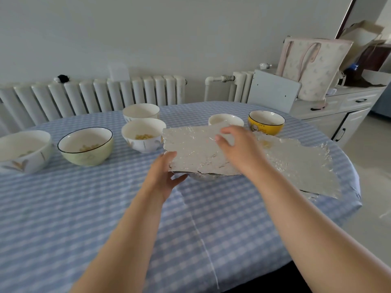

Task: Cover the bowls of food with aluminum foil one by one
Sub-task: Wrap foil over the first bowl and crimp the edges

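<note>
A crinkled sheet of aluminum foil (pixel 194 151) lies flat over a bowl (pixel 206 177) in the middle of the table, so only the bowl's lower front shows. My left hand (pixel 166 172) pinches the foil's near left corner, thumb on top and fingers under it. My right hand (pixel 237 148) rests on top of the foil with fingers spread and slightly bent. More foil (pixel 300 166) lies spread to the right. Open bowls stand around: a white one (pixel 23 152) at far left, a green one (pixel 85 146), two white ones (pixel 143 135) (pixel 141 112), a small white one (pixel 226 119) and a yellow one (pixel 266 122).
The table wears a blue checked cloth (pixel 105 218); its right edge drops off near the spread foil. Radiators (pixel 95 96) line the wall behind. A white cabinet (pixel 342 111) with a tote bag (pixel 313 68) stands at the back right.
</note>
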### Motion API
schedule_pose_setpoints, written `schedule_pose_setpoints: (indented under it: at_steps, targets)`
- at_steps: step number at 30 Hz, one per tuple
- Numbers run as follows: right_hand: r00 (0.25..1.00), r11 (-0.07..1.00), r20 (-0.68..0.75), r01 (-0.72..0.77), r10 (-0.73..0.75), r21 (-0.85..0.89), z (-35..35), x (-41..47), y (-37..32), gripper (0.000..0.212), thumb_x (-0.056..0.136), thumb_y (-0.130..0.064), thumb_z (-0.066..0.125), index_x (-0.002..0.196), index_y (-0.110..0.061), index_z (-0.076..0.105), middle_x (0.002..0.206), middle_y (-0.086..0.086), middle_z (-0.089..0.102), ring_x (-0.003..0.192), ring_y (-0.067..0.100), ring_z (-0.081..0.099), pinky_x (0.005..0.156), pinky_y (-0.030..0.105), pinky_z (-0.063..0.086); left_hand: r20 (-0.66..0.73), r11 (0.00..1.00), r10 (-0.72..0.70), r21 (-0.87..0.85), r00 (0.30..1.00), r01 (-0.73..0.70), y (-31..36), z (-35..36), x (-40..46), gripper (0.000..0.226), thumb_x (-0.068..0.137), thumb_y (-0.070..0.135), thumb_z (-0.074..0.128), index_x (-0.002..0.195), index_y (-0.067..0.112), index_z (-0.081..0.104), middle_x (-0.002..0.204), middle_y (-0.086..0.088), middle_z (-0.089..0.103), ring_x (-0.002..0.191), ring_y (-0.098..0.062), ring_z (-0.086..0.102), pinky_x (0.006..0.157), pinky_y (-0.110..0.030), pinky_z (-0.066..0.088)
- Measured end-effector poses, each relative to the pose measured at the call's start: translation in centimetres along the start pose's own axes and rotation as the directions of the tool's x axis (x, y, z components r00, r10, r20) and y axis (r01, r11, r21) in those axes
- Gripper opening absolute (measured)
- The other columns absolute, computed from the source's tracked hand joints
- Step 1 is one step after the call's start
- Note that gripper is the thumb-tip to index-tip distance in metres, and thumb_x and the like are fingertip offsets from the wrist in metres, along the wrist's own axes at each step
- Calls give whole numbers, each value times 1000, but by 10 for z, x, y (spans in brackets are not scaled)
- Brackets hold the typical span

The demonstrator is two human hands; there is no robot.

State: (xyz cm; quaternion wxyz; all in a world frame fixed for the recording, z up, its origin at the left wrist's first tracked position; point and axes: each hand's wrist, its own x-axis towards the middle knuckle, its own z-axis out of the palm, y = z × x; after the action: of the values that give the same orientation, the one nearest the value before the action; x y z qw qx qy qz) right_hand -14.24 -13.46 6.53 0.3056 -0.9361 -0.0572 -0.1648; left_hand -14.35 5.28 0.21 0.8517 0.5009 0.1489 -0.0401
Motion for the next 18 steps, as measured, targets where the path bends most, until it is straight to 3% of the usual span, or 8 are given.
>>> schedule_pose_setpoints:
  at_steps: [2,4,10,12,15,18]
  targets:
    - [988,988,43,-148,146,45,-5,14,18,42,95,-41,54,128,-15,57,125,1,58,115,21,54,97,42,45,13,1000,-18,19,1000,17,-1,0,1,24,93,15,54,116,13,58,99,-7,59,88,-23,62,81,-42,57]
    - [958,940,150,-272,245,205,-6,22,33,36,95,-35,57,120,-9,60,116,3,62,106,21,58,91,39,47,35,999,-27,47,999,25,0,-1,2,24,92,11,51,116,10,55,98,-9,58,87,-24,62,79,-43,57]
    - [802,654,418,-593,427,469,5,26,50,28,94,-24,62,118,-10,64,118,10,67,106,28,64,99,43,49,104,994,0,105,995,-11,4,-3,-3,27,89,5,46,115,6,55,96,-12,60,86,-26,62,81,-43,56]
    - [782,585,454,-622,428,520,7,24,51,22,93,-13,62,114,-7,66,110,13,70,99,29,67,93,45,54,98,994,-9,111,995,-1,7,-4,-5,30,85,7,49,115,5,55,97,-13,60,88,-28,62,80,-42,57]
    - [796,610,452,-601,402,516,5,18,54,12,91,-4,61,97,-11,68,92,8,70,82,21,66,70,35,58,65,992,-23,121,998,15,12,-5,-6,28,89,0,41,113,2,56,98,-15,61,86,-30,61,72,-40,59]
    - [814,628,431,-576,388,523,2,9,55,15,88,-1,63,99,-9,70,85,5,72,75,19,67,74,35,56,72,990,-42,135,997,32,15,-10,-10,28,89,-3,39,110,1,58,93,-15,64,75,-26,64,59,-36,59]
